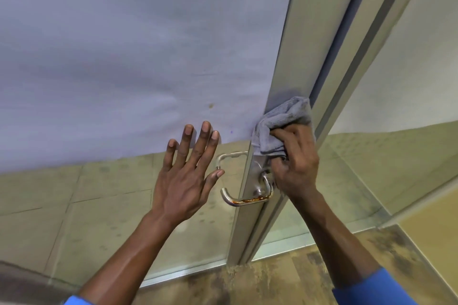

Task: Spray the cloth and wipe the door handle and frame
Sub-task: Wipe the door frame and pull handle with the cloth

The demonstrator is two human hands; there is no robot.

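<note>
The right hand (296,163) is gripping one grey microfibre cloth (282,126) against the aluminium door frame (287,57), at 12 o'clock from one metal lever handle (250,199). The left hand (184,176) is resting open, fingers spread, holding nothing, at 9 o'clock from the handle.

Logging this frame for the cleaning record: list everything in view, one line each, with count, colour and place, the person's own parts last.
cloth: one, grey, bunched against the door frame just above the handle
door handle: one, silver metal loop with a rusty brown streak along its lower bar, at centre
door frame: one, pale metal upright, running from the top right down to the floor
frosted film: one sheet, pale lilac, covering the upper glass at left
floor: brown and mottled, along the bottom
left hand: one, open, fingers spread, flat by the glass left of the handle
right hand: one, closed on the cloth
sleeves: two, blue, at the bottom edge
</note>
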